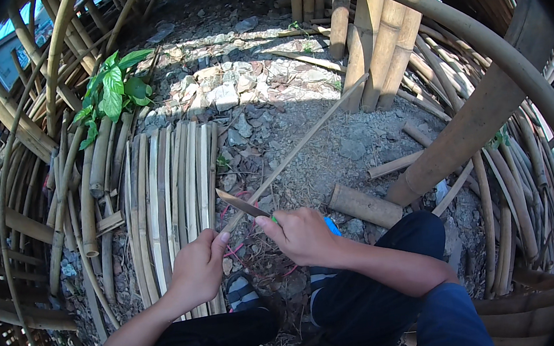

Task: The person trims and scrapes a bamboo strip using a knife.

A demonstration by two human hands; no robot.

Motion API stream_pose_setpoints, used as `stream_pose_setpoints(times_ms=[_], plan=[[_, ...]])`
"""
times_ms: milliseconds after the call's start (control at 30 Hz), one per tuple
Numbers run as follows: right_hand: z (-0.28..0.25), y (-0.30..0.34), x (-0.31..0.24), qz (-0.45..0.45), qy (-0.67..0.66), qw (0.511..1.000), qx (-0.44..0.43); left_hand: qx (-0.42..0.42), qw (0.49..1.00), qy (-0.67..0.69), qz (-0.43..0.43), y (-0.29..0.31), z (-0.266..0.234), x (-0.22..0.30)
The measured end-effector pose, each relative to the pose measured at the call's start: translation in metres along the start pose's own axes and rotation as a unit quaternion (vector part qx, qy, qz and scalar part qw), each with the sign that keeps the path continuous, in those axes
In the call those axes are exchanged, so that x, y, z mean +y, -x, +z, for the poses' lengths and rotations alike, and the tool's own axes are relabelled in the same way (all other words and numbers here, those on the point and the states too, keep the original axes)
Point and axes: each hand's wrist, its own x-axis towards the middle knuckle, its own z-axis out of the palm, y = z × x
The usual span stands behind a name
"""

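My left hand [196, 268] is closed around the near end of a long, thin bamboo strip [307, 139], which slants away to the upper right. In my right hand [305, 236] is a knife [245, 205], its blade pointing up and left, lying across the strip just beyond my left thumb. Most of the knife's handle is hidden by my fingers; a bit of green shows near the blade and blue shows behind the hand. Left of my hands, split bamboo slats [171, 204] lie side by side on the ground.
A short bamboo tube [365, 205] lies by my right knee. Thick bamboo poles [468, 132] lean at the right, with more stacked along both sides. A leafy green plant [111, 89] grows at the upper left. Pink string [234, 250] lies near my feet on stony ground.
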Motion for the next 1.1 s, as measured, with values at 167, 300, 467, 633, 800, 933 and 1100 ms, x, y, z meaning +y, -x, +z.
stream_pose_setpoints(times_ms=[167,300,467,633,800,933,1100], plan=[[-0.022,-0.018,0.032,0.049,0.013,0.995,0.090,0.023,1.000,-0.004,0.008,0.002,-0.001,-0.007],[-0.015,-0.013,0.039,0.078,-0.002,0.992,0.095,0.004,1.000,-0.005,-0.014,0.000,0.000,-0.007],[-0.003,0.003,0.006,-0.014,-0.001,1.000,0.018,0.007,1.000,0.005,0.001,0.005,-0.004,0.000],[-0.035,-0.022,0.040,0.084,0.034,0.992,0.089,0.026,1.000,0.014,0.009,0.005,-0.004,-0.008],[-0.018,-0.008,0.023,0.052,0.012,0.997,0.058,0.009,1.000,-0.007,0.006,0.004,-0.003,-0.009],[-0.019,-0.006,0.023,0.011,0.040,0.997,0.065,0.027,0.999,0.009,0.039,0.010,-0.002,-0.009],[-0.065,-0.036,0.078,0.123,0.100,0.977,0.139,0.028,0.999,0.020,0.022,0.009,-0.002,-0.013]])
